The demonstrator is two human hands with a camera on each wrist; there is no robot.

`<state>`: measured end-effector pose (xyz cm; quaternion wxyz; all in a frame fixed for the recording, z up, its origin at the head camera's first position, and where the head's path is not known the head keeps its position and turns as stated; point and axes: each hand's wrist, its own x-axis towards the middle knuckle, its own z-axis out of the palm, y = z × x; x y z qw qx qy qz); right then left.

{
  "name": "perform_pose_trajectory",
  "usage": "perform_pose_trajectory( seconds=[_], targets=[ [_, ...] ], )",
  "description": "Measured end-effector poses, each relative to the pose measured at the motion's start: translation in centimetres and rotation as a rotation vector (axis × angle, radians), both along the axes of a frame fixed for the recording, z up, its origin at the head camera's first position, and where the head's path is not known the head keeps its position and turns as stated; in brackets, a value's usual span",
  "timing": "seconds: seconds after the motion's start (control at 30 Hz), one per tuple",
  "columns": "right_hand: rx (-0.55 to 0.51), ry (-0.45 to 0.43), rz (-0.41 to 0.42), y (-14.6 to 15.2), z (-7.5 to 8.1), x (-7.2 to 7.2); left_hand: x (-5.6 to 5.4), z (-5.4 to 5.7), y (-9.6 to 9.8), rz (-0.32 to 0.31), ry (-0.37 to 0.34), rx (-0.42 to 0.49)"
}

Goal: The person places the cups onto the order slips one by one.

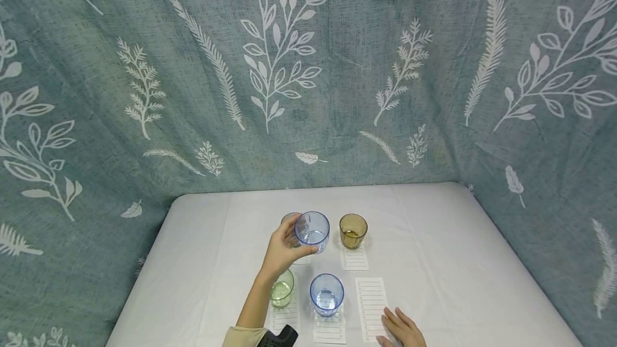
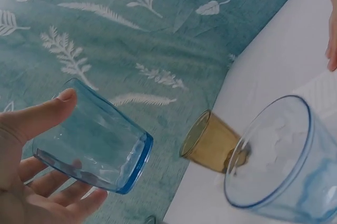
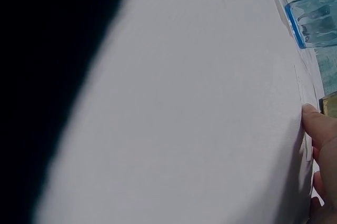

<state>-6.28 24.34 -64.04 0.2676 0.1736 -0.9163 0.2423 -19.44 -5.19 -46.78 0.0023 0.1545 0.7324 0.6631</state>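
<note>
My left hand grips a clear blue glass between thumb and fingers, holding it above the table. The left wrist view shows the thumb on one side of this held glass and the fingers on the other. A second blue glass stands upright on a lined paper slip nearer the front. My right hand rests on the table, its fingertips at the edge of another lined slip. Its thumb lies flat by the paper in the right wrist view.
An amber glass stands at the back on a slip. A green glass is partly behind the left forearm. Another glass is mostly hidden by the left hand. Leaf-patterned cloth hangs behind the white table.
</note>
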Motion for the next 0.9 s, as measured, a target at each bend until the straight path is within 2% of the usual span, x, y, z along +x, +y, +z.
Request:
perform_pose_trajectory(
  seconds=[0.17, 0.33, 0.47, 0.53, 0.73, 0.9],
  targets=[
    [0.009, 0.01, -0.008, 0.0, -0.1, 0.0, 0.3, -0.1, 1.6, -0.068, 0.008, 0.022],
    [-0.013, -0.065, -0.047, -0.3, 0.3, 0.3, 0.5, -0.1, 3.0, -0.134, 0.01, 0.063],
    [-0.021, -0.107, -0.078, -0.5, 0.7, 0.6, 1.0, 0.0, 4.1, -0.159, 0.007, 0.071],
    [-0.026, -0.111, -0.083, -0.6, 0.9, 0.7, 1.3, 0.3, 4.6, -0.172, 0.005, 0.08],
    [-0.032, -0.169, -0.14, -0.9, 1.3, 1.0, 3.1, 2.2, 5.7, -0.211, -0.002, 0.083],
    [-0.005, -0.217, -0.177, -1.0, 1.5, 1.0, 3.8, 2.4, 6.3, -0.211, -0.018, 0.061]
  ],
)
